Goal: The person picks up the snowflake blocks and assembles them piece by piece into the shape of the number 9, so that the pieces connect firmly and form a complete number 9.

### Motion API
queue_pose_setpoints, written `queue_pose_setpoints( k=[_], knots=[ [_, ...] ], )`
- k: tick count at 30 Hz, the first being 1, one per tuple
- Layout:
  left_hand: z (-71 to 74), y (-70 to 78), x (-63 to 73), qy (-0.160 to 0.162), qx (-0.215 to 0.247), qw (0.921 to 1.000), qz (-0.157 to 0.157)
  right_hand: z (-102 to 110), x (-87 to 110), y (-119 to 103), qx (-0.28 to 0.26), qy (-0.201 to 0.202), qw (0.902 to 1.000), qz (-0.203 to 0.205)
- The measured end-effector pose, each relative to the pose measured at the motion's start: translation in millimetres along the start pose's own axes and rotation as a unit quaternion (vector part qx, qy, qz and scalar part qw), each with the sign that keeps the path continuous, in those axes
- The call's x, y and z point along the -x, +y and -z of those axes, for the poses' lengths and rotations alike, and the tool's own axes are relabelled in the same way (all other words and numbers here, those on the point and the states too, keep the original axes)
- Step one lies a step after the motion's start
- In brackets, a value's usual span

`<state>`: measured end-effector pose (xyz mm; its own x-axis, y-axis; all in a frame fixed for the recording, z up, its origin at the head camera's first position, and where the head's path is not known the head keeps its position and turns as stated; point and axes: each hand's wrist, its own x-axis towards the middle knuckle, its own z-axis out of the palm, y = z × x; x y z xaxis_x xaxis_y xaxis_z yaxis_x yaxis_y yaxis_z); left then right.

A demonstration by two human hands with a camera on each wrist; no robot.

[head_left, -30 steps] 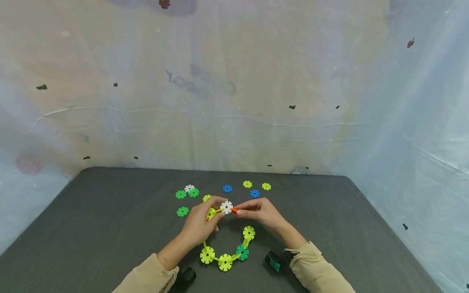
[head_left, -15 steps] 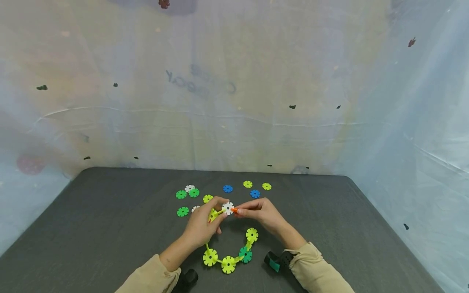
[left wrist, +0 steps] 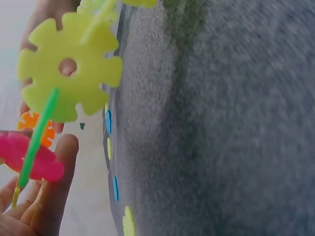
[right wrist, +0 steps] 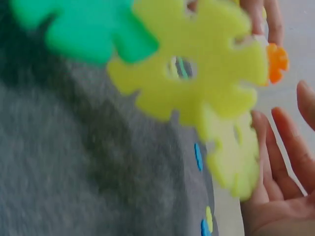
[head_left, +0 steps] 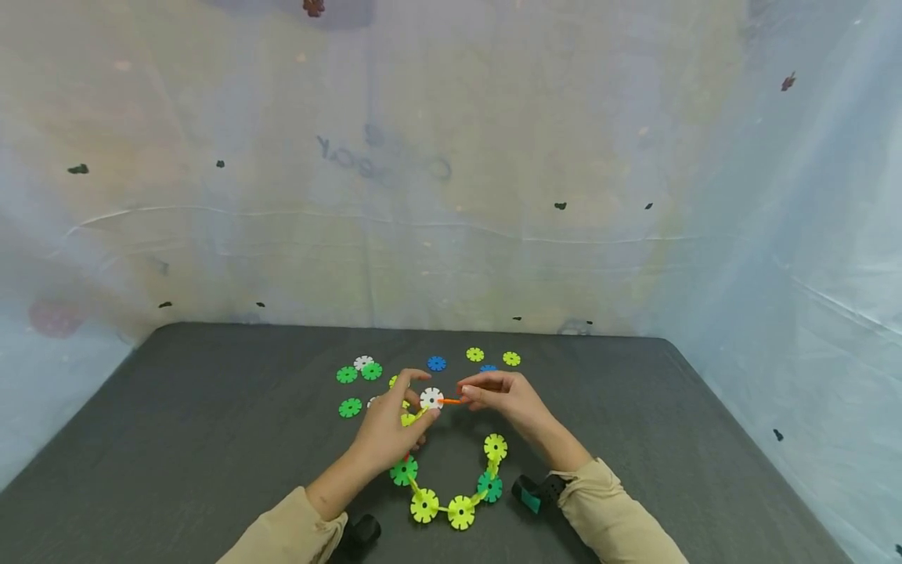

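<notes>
Notched plastic snowflake discs form a curved, interlocked chain point(head_left: 461, 513). My left hand point(head_left: 384, 427) holds its upper left end. There a white disc point(head_left: 432, 399) stands near the thumb, with an orange disc point(head_left: 449, 401) seen edge-on at its right side. A pink disc point(left wrist: 29, 157) lies among the left fingers in the left wrist view. Beyond the orange disc is my right hand point(head_left: 510, 399); in the right wrist view its fingers point(right wrist: 291, 147) are spread and apart from the disc. The chain's other end, a yellow disc point(head_left: 496, 447), hangs below the right hand.
Loose discs lie towards the back of the dark table point(head_left: 247, 407): green point(head_left: 350, 407), white point(head_left: 363, 363), blue point(head_left: 437, 363) and yellow point(head_left: 511, 359). A translucent plastic sheet point(head_left: 451, 258) hangs behind the table. A dark wrist device point(head_left: 539, 493) sits by the right sleeve.
The right fingers have come off the orange disc and moved slightly up and right. The left index finger has lifted from the white disc. The lower chain has swung right.
</notes>
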<state>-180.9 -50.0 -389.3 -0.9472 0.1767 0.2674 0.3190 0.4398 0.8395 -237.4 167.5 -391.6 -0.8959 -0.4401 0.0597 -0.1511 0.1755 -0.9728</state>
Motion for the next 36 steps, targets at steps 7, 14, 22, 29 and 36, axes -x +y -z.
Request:
queue_pose_setpoints(
  k=[7,14,22,29,36],
  knots=[
    [5.8,0.2,1.3,-0.02,0.026,0.999,0.031,7,-4.3,6,0.063,0.096,0.9922,-0.048],
    [5.8,-2.1,2.1,0.004,0.01,0.9988,0.047,15,-11.2,12,0.129,0.15,0.9769,-0.082],
    [4.1,-6.3,3.3,0.018,0.034,0.9975,0.059,20,-21.2,19,0.208,0.162,0.9599,-0.095],
    [3.8,-6.8,3.8,0.008,0.026,0.9988,0.041,24,-30.5,26,0.263,0.156,0.9466,-0.101],
    [3.1,-7.0,3.0,0.013,0.006,0.9993,0.035,23,-29.5,27,0.29,0.148,0.9402,-0.101]
  ],
)
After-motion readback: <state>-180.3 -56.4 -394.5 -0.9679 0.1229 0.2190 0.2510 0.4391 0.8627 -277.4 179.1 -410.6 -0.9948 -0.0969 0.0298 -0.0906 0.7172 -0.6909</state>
